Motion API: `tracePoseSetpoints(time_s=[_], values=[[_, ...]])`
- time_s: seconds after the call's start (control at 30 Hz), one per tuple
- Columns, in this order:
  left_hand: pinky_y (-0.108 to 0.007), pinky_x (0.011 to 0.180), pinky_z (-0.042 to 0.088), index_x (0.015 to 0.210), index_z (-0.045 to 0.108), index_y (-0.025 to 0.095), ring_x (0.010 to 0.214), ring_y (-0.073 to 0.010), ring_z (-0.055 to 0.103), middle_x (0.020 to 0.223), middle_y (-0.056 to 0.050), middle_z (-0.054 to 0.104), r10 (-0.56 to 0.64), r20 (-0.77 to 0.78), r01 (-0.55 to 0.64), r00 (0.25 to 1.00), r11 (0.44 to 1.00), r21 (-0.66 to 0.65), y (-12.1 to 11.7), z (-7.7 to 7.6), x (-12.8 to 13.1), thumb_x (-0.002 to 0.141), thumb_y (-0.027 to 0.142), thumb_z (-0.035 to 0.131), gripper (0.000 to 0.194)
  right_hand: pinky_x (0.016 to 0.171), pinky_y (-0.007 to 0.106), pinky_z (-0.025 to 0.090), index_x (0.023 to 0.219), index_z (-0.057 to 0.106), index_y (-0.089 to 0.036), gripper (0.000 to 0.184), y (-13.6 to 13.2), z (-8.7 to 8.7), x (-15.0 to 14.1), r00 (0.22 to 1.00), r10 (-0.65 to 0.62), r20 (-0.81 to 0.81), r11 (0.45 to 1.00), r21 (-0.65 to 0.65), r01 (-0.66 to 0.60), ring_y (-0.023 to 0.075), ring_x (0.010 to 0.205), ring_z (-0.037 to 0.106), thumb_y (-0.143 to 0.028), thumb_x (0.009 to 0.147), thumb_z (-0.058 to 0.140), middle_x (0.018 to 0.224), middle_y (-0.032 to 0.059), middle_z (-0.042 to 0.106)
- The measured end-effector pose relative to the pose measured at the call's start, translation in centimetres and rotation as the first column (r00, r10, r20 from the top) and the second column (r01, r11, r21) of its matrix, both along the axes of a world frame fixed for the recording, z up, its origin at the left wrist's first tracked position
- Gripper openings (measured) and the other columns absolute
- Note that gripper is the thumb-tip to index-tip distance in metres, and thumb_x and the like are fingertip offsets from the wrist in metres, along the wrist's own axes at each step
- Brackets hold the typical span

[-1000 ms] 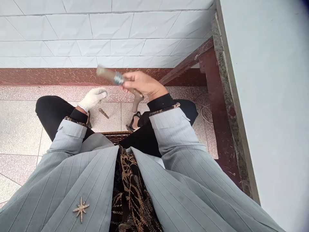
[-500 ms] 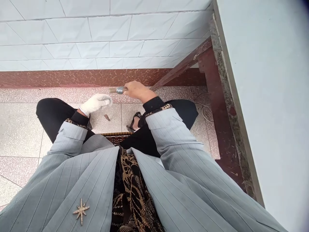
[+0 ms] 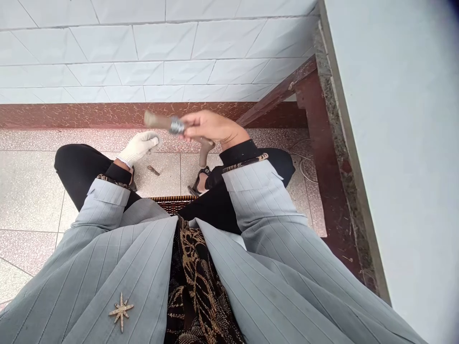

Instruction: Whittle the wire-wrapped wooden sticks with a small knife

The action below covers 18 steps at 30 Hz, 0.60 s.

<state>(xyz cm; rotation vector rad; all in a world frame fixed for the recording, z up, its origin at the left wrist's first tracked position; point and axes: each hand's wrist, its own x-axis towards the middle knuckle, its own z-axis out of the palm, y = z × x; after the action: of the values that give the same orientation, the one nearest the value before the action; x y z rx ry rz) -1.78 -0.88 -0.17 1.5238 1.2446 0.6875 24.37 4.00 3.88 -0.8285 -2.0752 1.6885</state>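
Observation:
My right hand (image 3: 211, 128) is bare and closed around a brown wooden stick (image 3: 158, 120) with silver wire (image 3: 177, 125) wound round it. The stick's left end sticks out past my fingers and is blurred. A bent wooden length (image 3: 205, 152) shows below my right hand; my fingers hide how it joins the stick. My left hand (image 3: 138, 147), in a white knit glove, is closed with thumb and fingers pressed together. A small pale edge (image 3: 159, 141) shows at its fingertips, too little to name. Just below the stick's left end, my left hand stays apart from it.
A small brown scrap (image 3: 153, 170) lies on the speckled floor tiles (image 3: 32, 191) between my feet. A woven seat edge (image 3: 172, 204) is below me. Ahead stands a white tiled wall (image 3: 161, 43). At right are a dark red wooden frame (image 3: 322, 143) and a pale surface (image 3: 405, 119).
My right hand has lifted and turned, tilting the stick's left end up and leftward; the bent wooden length has come into sight. My left hand has shifted slightly left and up.

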Motion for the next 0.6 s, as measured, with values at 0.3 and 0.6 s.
tracePoseSetpoints(time_s=[0.3,0.6], values=[[-0.02,0.048,0.026,0.084,0.067,0.014,0.047,-0.0072,0.036,0.055,0.003,0.043,-0.308,0.137,0.324,0.941,0.938,-0.119,-0.5,0.1,0.1,0.094,0.027,0.058,0.018,0.073,0.031,0.054,0.095,0.062,-0.025,0.02,2.2,-3.3,-0.3,0.8,-0.598,-0.042,0.801,-0.069,0.595,0.0192,0.085,0.063,-0.045,0.095,0.063,0.096,0.0054,0.07],[-0.019,0.048,0.027,0.081,0.066,0.014,0.049,-0.007,0.037,0.056,0.003,0.043,-0.273,0.1,0.281,0.957,0.957,-0.077,-0.8,1.0,0.1,0.089,0.024,0.059,0.015,0.085,0.039,0.048,0.114,0.073,-0.013,0.028,0.8,-2.8,-2.1,0.614,-0.379,0.692,0.88,0.475,0.008,0.0299,0.102,0.064,-0.027,0.091,0.065,0.112,0.0169,0.071]])
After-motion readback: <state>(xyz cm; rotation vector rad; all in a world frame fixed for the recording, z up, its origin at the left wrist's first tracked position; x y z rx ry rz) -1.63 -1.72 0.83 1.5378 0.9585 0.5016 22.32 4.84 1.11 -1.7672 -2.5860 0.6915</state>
